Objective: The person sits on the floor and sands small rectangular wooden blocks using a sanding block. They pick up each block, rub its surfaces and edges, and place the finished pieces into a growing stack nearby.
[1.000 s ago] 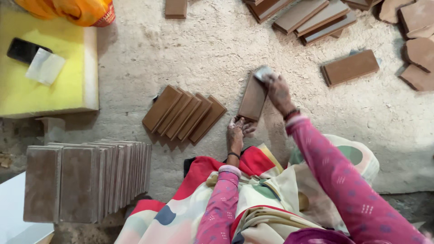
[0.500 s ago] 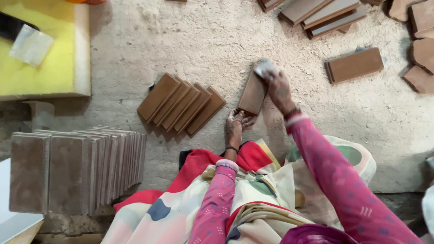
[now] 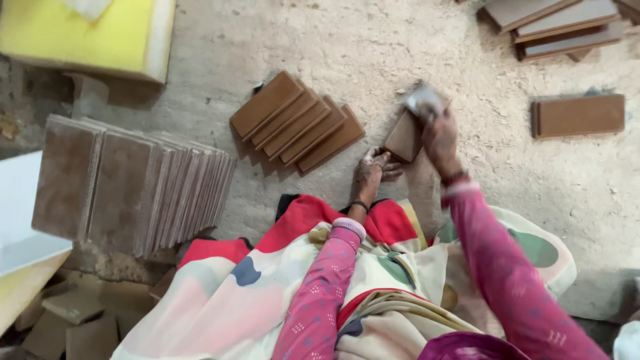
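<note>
The left hand (image 3: 371, 172) is gripping the tile's (image 3: 403, 137) lower edge, long axis tilting up-right, while the right hand (image 3: 440, 133) is pressing a pad (image 3: 424, 101) clenched at its top.

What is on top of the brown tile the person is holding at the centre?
The right hand presses a small pale pad on the tile's upper end, while the left hand grips its lower edge. The tile's top corner beneath the pad is hidden.

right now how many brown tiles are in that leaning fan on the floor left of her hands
5 in the fanned row, overlapping from upper left to lower right on the floor; more may hide underneath. A separate tile is held by the left hand.
</note>
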Motion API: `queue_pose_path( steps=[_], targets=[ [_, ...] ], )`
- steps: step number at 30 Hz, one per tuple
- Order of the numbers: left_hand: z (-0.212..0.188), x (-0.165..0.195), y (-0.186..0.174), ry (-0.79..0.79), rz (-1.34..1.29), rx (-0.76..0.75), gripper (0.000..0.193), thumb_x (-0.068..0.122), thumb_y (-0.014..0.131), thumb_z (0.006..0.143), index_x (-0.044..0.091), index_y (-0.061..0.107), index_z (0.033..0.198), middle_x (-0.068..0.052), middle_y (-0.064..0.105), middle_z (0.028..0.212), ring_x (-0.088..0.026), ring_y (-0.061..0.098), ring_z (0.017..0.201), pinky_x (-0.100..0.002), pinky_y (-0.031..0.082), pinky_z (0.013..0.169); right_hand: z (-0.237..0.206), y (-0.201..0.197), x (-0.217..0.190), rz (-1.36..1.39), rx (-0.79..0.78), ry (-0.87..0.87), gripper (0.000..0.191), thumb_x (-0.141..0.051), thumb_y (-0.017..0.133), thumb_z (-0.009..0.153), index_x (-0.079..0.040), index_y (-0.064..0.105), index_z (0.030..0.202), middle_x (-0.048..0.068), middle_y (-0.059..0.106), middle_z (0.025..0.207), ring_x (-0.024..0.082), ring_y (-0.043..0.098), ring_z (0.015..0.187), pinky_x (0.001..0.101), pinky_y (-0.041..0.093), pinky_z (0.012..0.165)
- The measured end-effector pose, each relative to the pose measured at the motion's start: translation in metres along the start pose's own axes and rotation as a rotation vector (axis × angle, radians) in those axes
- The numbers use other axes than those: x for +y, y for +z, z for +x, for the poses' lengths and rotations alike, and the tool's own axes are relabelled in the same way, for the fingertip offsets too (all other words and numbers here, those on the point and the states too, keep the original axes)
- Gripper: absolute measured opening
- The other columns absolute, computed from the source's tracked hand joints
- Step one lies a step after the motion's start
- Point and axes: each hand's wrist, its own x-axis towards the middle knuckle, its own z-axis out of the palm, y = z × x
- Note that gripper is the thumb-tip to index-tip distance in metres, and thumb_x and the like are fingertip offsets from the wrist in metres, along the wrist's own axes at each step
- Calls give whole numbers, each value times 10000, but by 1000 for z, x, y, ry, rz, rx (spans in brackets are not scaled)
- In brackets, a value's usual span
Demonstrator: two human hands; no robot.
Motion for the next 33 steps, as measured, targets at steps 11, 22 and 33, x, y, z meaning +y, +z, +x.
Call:
queue_pose_path(
  steps=[11, 22, 33],
  targets=[
    [2, -14, -16, 351, 506, 138, 359, 116, 589, 1019, -2, 610, 1358, -201, 733, 1126, -302, 727, 957, -406, 633, 786, -64, 4, -61, -4, -179, -140, 492, -160, 521, 909, -151, 647, 1384, 66, 606, 1448, 347, 602, 1051, 431, 485, 961],
    [-2, 2, -2, 106, 55, 16, 310, 224, 590, 1012, 37, 524, 1251, -199, 718, 1064, -303, 753, 824, -394, 620, 652, 14, 2, 1, -1, 61, 98, 318, -142, 540, 993, -124, 728, 1249, 123, 690, 1205, 361, 616, 987, 464, 515, 826],
    [3, -3, -9, 58, -21, 31, 361, 197, 597, 992, -22, 522, 1269, -211, 695, 1112, -322, 751, 892, -440, 659, 742, -1, -9, 20, 27, -48, 231, 425, -213, 313, 1130, -182, 682, 1339, 113, 663, 1366, 332, 590, 1030, 425, 517, 944]
  ],
)
